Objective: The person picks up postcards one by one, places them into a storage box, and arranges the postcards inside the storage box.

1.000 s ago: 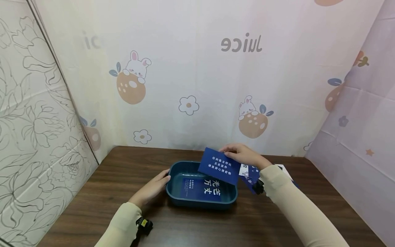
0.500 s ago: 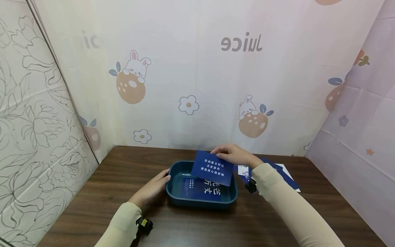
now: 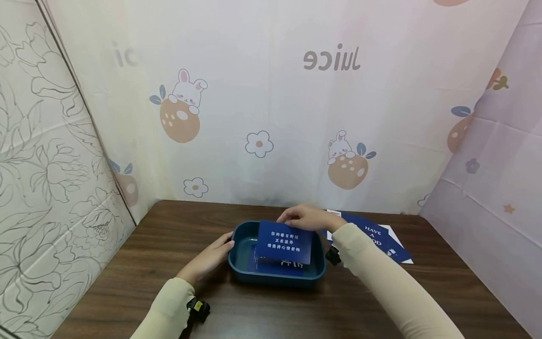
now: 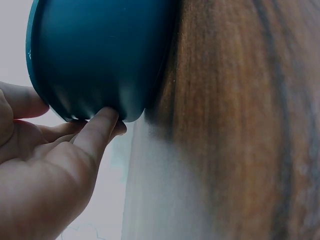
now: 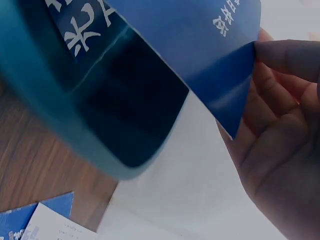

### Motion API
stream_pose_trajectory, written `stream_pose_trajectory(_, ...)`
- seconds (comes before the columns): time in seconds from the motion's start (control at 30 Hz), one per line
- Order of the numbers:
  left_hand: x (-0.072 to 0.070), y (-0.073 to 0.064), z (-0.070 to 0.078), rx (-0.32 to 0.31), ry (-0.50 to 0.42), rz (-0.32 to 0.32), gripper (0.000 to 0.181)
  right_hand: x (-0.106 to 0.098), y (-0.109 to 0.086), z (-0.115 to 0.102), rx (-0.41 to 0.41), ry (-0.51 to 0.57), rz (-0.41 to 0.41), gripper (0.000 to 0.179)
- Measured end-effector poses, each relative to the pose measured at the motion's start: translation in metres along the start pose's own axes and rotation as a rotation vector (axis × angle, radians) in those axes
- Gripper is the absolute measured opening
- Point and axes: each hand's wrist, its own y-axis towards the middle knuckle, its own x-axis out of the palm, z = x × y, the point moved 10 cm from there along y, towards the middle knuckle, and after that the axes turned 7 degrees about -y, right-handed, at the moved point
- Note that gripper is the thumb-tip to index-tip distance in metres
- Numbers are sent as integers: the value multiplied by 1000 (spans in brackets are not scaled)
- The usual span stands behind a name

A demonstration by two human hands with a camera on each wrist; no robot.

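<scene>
My right hand (image 3: 306, 217) pinches a blue card (image 3: 284, 242) with white writing at its far edge, thumb on the near face. The card hangs tilted over the inside of a teal plastic basin (image 3: 277, 278). In the right wrist view, the corner of the card (image 5: 220, 95) beside the thumb bends slightly. Another blue card (image 3: 275, 268) with white characters lies flat on the basin floor, partly covered by the held one. At the basin's left end my left hand (image 3: 209, 259) holds the rim. In the left wrist view its fingers (image 4: 97, 132) press the outer wall.
Several blue and white cards (image 3: 377, 238) lie overlapping on the brown wooden table (image 3: 169, 230), right of the basin and partly behind the right forearm. A patterned curtain (image 3: 262, 94) hangs behind the table, with more hangings at both sides.
My right hand has moved left and lower with the blue card, bringing it over and down into the basin. More of the card pile shows now. The left hand stays put.
</scene>
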Motion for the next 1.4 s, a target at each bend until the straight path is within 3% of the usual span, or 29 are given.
stream_pose_trajectory(0.17, 1, 1, 0, 10, -17, -21, 52, 9, 8, -1, 43, -24, -55, 26)
stream_pose_trajectory(0.3, 3, 2, -1, 14, -24, -32, 51, 18, 13, -4, 33, -36, -103, 26)
stream_pose_trajectory(0.97, 0, 2, -3, -2, -8, 12, 51, 45, 21, 2, 113, -91, -246, 22)
stream_pose_trajectory(1.4, 0, 2, -3, 4, -5, 17, 51, 57, 20, 6, 149, -131, -298, 33)
